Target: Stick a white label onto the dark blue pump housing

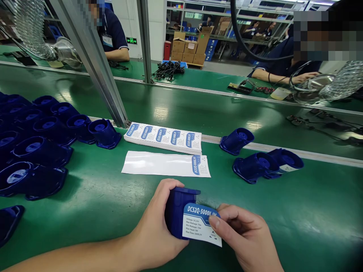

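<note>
Left hand wrapped around blue plastic housing at near edge of green table, right hand pinching label against its face, thumb on label's right edge. Just beyond, mostly peeled backing sheet with one sticker left, then stack of label sheets. Many more blue housings crowded at left, three more at right.

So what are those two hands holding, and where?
The left hand wraps the blue housing around its side; the right hand pinches the label by its right edge.
</note>
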`<state>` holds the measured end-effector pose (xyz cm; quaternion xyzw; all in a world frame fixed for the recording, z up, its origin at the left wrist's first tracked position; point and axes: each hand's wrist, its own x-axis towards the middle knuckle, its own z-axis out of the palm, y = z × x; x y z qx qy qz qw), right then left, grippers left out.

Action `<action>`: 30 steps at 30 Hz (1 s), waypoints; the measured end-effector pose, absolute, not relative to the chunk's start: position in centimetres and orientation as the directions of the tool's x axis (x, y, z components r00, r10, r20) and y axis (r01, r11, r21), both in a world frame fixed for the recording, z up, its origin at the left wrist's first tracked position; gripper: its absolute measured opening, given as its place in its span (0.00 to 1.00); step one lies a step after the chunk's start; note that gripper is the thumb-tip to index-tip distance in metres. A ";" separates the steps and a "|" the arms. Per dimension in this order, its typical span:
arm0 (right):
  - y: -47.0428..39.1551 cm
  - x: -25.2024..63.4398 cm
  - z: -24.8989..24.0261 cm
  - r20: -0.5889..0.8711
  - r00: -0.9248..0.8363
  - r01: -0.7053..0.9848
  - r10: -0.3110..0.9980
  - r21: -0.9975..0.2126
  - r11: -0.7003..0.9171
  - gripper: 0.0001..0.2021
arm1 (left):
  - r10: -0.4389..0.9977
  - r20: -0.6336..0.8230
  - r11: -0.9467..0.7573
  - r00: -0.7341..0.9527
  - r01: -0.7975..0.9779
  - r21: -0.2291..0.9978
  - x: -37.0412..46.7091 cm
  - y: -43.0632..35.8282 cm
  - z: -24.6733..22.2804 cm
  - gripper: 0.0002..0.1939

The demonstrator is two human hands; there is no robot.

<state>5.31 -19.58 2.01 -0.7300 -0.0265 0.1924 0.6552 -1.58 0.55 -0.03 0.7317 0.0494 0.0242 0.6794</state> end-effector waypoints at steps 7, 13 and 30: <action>-19.5 5.3 2.1 -0.237 0.927 -0.206 0.289 -0.969 -0.135 0.18 | 0.102 -0.028 -0.072 0.994 0.035 0.997 -1.6 0.5 0.0 0.41; -19.5 5.3 1.9 -0.215 0.933 -0.178 0.288 -0.973 -0.149 0.19 | 0.103 -0.008 -0.071 0.995 0.015 0.997 -1.5 0.4 -0.1 0.41; -19.4 5.3 1.8 -0.221 0.937 -0.186 0.270 -0.971 -0.151 0.20 | 0.100 -0.026 -0.069 0.995 0.033 0.997 -1.6 0.4 -0.2 0.42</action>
